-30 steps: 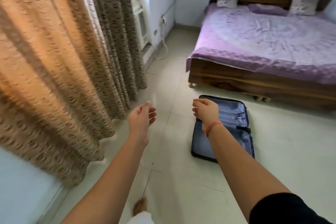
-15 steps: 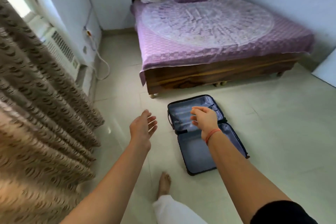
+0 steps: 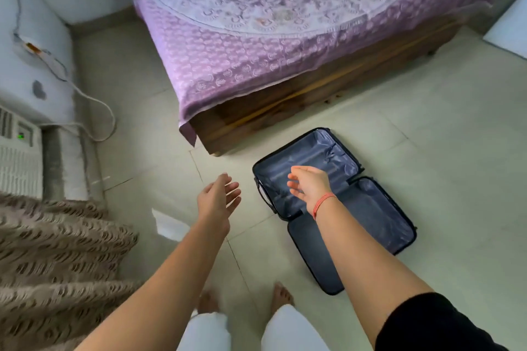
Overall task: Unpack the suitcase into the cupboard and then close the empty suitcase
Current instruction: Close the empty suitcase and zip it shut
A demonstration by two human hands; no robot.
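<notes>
Suitcase (image 3: 376, 216) lies open flat on floor, 1 o'clock from feet; bed (image 3: 285, 51) beyond at 12. Within last second view swings off curtain (image 3: 57, 259); suitcase now nearer, right hand (image 3: 309, 188) above its far half. Both halves look empty, so likely only closing remains. Left hand (image 3: 218, 198) and right: fingers loose, spread, holding nothing. No legible writing.

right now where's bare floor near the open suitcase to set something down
Bare floor lies right of the suitcase, up to the bed. Another bare strip runs between the bed and the cable by the wall. Both suitcase halves look empty. Crowded: lower left, where the curtain bunches, and by the feet.
</notes>
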